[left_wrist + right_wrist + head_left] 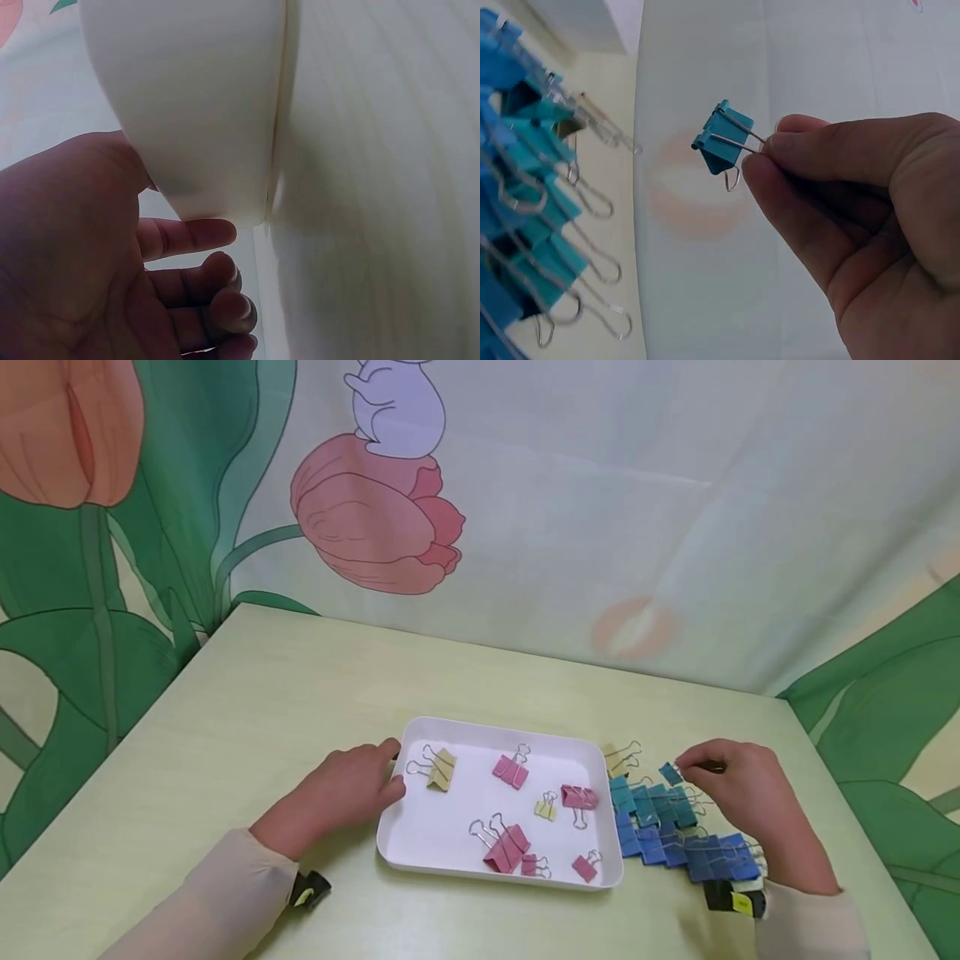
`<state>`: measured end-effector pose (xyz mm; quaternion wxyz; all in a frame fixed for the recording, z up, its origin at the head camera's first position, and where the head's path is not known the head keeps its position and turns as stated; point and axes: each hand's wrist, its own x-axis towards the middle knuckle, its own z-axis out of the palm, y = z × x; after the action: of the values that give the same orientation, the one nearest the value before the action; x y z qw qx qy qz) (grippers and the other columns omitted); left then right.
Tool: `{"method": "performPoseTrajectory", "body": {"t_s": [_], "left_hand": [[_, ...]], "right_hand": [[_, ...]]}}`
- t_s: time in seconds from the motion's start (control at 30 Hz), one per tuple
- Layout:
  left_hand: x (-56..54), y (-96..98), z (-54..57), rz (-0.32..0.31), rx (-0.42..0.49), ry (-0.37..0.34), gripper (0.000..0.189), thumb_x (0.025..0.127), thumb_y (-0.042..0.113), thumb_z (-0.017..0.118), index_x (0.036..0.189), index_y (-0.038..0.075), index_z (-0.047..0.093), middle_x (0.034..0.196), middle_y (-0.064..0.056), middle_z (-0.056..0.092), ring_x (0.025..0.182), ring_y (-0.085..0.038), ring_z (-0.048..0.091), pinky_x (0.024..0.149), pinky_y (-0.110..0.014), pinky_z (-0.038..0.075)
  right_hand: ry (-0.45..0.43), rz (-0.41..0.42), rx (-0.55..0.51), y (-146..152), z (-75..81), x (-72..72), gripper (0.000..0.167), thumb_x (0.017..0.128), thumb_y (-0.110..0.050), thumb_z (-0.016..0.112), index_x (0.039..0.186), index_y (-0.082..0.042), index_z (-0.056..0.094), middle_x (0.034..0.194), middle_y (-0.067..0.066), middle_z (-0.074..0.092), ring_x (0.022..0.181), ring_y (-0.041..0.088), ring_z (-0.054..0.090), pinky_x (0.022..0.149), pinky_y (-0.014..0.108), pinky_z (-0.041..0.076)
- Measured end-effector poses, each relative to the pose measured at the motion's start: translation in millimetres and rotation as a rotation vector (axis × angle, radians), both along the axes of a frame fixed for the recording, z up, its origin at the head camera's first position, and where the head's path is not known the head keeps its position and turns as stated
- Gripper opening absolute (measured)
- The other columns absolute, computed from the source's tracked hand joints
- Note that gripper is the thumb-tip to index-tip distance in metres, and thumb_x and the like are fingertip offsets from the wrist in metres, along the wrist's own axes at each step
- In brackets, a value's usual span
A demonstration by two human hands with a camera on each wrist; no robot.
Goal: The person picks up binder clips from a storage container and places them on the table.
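Observation:
My right hand point(738, 781) pinches a small teal binder clip point(724, 139) by a wire handle between thumb and index finger, raised above the table. Below it, several teal binder clips point(648, 802) and blue binder clips point(708, 857) lie in overlapping rows right of a white tray point(427, 865). My left hand point(348, 793) holds the tray at its left side. In the left wrist view, the index finger touches the tray's outside and the thumb passes behind its wall. Inside the tray lie several pink binder clips point(512, 772), a larger yellow clip point(442, 770) and a small yellow clip point(546, 807).
Another yellow binder clip point(617, 762) lies just outside the tray's right edge, behind the teal ones. The pale wooden table point(315, 685) meets a printed curtain point(540, 527) at its back. Wrist bands point(309, 890) sit on both forearms.

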<state>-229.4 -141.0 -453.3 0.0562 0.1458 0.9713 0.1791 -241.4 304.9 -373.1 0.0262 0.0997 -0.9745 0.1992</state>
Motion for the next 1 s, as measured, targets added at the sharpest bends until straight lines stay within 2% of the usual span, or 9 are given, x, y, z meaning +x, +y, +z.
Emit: {"method": "performPoseTrajectory", "body": {"t_s": [0.23,0.4,0.63,0.77,1.0], "left_hand": [[-0.9,-0.5,-0.2,0.005,0.003,-0.009,0.041,0.089,0.027,0.048,0.121,0.001,0.05,0.082,-0.006,0.057,0.068,-0.018,0.048,0.062,-0.033,0.042],[-0.4,-1.2,0.2,0.006,0.006,-0.021,0.04,0.09,0.026,0.047,0.121,0.002,0.05,0.081,-0.006,0.056,0.067,-0.018,0.048,0.061,-0.033,0.041],[-1.4,-0.7,-1.1,0.005,0.006,-0.034,0.041,0.09,0.026,0.047,0.121,0.001,0.05,0.082,-0.007,0.058,0.068,-0.019,0.049,0.062,-0.033,0.042],[-2.2,-0.7,-2.2,0.008,0.005,-0.04,0.042,0.09,0.027,0.048,0.123,0.001,0.049,0.086,-0.008,0.059,0.07,-0.019,0.05,0.064,-0.035,0.043],[-3.2,-1.3,-3.1,0.012,0.01,-0.044,0.043,0.09,0.027,0.048,0.124,0.001,0.05,0.088,-0.008,0.06,0.072,-0.019,0.051,0.066,-0.036,0.045]], "right_hand": [[-0.022,-0.067,0.032,23,-8.4,1.9,0.017,0.091,-0.014,0.062,0.103,-0.008,0.073,0.101,0.014,0.072,0.091,0.031,0.067,0.069,0.039,0.051],[-0.039,-0.121,0.025,37,-16.6,1.3,0.019,0.091,-0.015,0.061,0.104,-0.006,0.072,0.102,0.017,0.071,0.088,0.03,0.065,0.064,0.034,0.047],[0.026,-0.208,0.005,49,-26.6,-0.9,0.02,0.091,-0.016,0.061,0.103,-0.005,0.073,0.101,0.02,0.071,0.086,0.032,0.065,0.061,0.031,0.044],[0.034,-0.265,0.003,52,-30.7,-1.3,0.022,0.091,-0.017,0.059,0.103,-0.004,0.072,0.102,0.022,0.07,0.087,0.034,0.065,0.06,0.031,0.043],[-0.021,-0.29,0.011,55,-38.0,-7.0,0.024,0.09,-0.015,0.058,0.103,0.0,0.071,0.101,0.023,0.07,0.085,0.033,0.064,0.059,0.033,0.045]]}}
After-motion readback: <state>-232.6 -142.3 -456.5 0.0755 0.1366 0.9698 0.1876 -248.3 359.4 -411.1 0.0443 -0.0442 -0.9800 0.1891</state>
